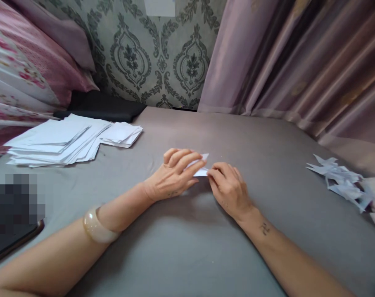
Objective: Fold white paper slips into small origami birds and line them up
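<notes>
Here, to the right of the large paper stack [57, 142] and slightly nearer the viewer, a piece of white paper [201, 172] is held between two hands. It is seen as small and bright, with a sharp tip pointed up and away and a straight lower edge; its left part is masked by fingers, so its full shape cannot be told. Its right end is nipped between thumb and forefinger by the right hand [229, 185]! By the left hand [173, 175] the other end is covered, fingers extended and slightly bent; whether it is gripped or only pressed cannot be told. Against the large paper stack's right side, a smaller stack [121, 133] is set. And far to its right, pointed paper shapes [342, 179] are heaped.
</notes>
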The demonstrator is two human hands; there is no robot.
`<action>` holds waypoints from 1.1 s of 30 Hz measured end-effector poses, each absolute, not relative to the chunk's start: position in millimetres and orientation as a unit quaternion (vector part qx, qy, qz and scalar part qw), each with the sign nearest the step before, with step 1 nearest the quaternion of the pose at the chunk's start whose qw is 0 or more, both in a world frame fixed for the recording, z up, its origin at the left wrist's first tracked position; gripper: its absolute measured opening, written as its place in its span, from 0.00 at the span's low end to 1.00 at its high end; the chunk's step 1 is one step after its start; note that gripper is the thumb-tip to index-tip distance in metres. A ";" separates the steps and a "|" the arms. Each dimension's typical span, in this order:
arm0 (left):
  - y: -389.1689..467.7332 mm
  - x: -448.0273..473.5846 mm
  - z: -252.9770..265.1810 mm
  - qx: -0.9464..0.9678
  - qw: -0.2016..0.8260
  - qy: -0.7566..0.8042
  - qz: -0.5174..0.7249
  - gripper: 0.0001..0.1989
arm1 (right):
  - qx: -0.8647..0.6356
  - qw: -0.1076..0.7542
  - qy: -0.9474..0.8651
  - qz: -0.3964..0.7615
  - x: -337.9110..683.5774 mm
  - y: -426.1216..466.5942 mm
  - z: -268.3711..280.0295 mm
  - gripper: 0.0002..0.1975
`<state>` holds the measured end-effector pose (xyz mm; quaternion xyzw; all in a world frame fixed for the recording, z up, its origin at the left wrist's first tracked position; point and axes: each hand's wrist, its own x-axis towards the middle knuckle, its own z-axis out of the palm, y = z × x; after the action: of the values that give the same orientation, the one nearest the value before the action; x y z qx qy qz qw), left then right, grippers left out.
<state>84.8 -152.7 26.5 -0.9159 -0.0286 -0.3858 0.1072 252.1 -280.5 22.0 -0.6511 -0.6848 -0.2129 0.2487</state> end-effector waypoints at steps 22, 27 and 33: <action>-171.8 101.2 20.7 -0.949 -0.131 -0.210 -0.197 0.08 | -0.787 0.271 -0.552 0.052 249.3 -289.2 16.1 0.06; -172.4 108.9 17.9 -0.937 -0.149 -0.255 -0.187 0.08 | -0.783 0.261 -0.565 0.011 247.9 -288.4 12.6 0.06; -172.7 115.2 19.9 -0.930 -0.174 -0.283 -0.159 0.09 | -0.786 0.240 -0.570 0.008 248.1 -288.3 14.2 0.06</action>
<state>115.2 -172.7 19.9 -0.9298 -0.2828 -0.1589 -0.1741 248.1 -288.3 14.2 -0.7858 -0.5702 0.0079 0.2396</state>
